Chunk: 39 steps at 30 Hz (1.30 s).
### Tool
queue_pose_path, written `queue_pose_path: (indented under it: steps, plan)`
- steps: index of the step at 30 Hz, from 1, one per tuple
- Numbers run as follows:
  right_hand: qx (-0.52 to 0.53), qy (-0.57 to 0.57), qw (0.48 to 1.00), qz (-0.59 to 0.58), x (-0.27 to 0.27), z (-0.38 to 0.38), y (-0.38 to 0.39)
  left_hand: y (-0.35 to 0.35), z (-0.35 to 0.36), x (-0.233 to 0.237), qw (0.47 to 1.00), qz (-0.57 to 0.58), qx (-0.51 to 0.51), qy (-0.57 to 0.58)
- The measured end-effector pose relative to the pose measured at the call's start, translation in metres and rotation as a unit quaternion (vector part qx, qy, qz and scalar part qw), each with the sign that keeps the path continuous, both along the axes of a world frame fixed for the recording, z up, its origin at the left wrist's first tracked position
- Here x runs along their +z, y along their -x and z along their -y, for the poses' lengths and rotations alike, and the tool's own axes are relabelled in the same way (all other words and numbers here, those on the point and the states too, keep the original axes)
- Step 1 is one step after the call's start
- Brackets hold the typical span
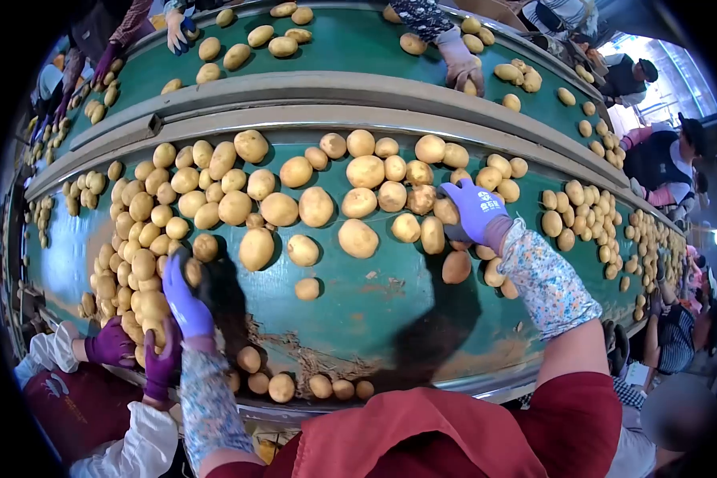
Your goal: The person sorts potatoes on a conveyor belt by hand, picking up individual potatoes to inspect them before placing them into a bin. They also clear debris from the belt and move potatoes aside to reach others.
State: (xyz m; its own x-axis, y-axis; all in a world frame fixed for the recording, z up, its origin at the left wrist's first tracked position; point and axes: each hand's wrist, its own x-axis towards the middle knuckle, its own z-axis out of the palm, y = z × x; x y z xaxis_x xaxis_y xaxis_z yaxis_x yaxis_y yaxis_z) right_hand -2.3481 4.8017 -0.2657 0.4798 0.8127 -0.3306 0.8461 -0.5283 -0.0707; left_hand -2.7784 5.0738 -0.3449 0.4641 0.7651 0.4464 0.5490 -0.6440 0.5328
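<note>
My left hand (187,303), in a purple glove with a dark palm, stands on edge beside a big heap of potatoes (145,263). Its fingers are stretched out, and a potato (193,272) shows against the palm side. My right hand (474,211), gloved alike, has its fingers bent over a potato (446,211) at the right of a loose cluster. Part of that potato is hidden by the fingers. Around it lie a darker potato (456,267) and several paler ones. All rest on a green conveyor belt (350,291).
A co-worker's dark purple gloves (111,346) touch the heap on my left. Metal rails (319,88) separate a second belt (342,48), where another person's gloved hand (460,64) reaches potatoes. Dirt and scraps (303,354) lie near the front edge beside several small potatoes (281,388).
</note>
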Motion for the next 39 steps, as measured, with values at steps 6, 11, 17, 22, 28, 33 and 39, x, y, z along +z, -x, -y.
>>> queue_pose_path:
  steps: [6,11,17,22,28,33,39]
  plan:
    - [-0.281,-0.395,0.846,-0.222,0.026,-0.022,-0.058,-0.008,0.122,0.036,0.961,0.047,-0.244,0.119]
    - [-0.076,-0.113,0.990,-0.024,-0.056,-0.027,-0.009,-0.011,0.165,0.019,0.829,-0.051,-0.520,0.201]
    - [-0.196,-0.110,0.972,-0.071,-0.051,-0.075,0.029,0.024,0.145,0.017,0.794,-0.103,-0.543,0.253]
    - [-0.088,-0.232,0.876,-0.414,-0.038,-0.067,0.096,0.055,0.113,0.012,0.838,-0.161,-0.490,0.179]
    - [-0.188,-0.247,0.286,-0.907,-0.083,-0.076,0.166,0.095,0.020,0.027,0.913,-0.199,-0.349,0.077]
    - [-0.012,-0.422,0.736,-0.529,-0.057,-0.130,0.149,0.179,-0.078,0.023,0.950,-0.267,-0.157,0.029]
    - [-0.262,-0.566,0.614,-0.484,-0.006,-0.202,0.115,0.228,-0.088,0.032,0.989,-0.137,-0.030,0.047]
